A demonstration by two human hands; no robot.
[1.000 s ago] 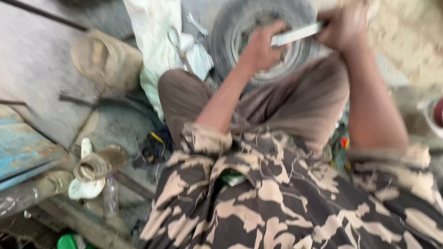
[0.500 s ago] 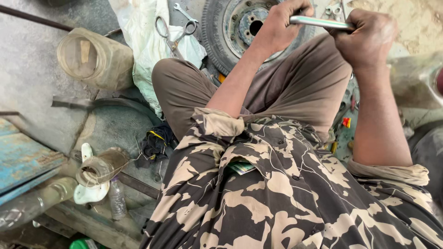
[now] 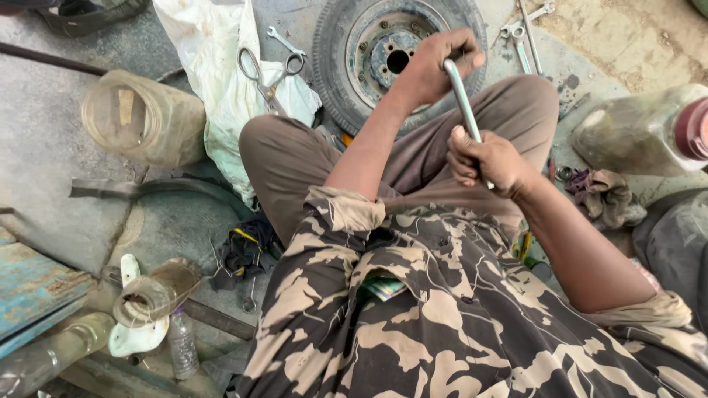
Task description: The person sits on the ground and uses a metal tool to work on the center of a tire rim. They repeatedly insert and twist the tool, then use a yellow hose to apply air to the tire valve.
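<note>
- Fingers [image 3: 463, 171] of the right hand [image 3: 490, 161] are wrapped tight round the lower part of a bright metal bar [image 3: 463, 110], thumb pressed up along the shaft; the fingers of the left hand [image 3: 435, 70] are curled over the bar's bent top end.
- Both grips are seen closed on the bar, with no gap showing between palm and steel; that firm hold is judged right for levering, since a loose hand would let the bar twist.
- From the hands, the bar runs slanted, its upper end over the small wheel [image 3: 398, 55] lying flat on the floor beyond the knees; the lower tip is hidden behind the right hand.
- Force is best kept along one plane, wrists held straight and elbows close in, so the bar cannot slip off toward the rim.
- Around the wheel, scissors [image 3: 267, 74] and a spanner [image 3: 284, 42] lie on a white sack [image 3: 214, 44], further spanners [image 3: 525, 29] rest by the right knee, and a rag [image 3: 601, 195] lies beside a cloudy plastic jar [image 3: 634, 133]; these are well kept clear of any swing.
</note>
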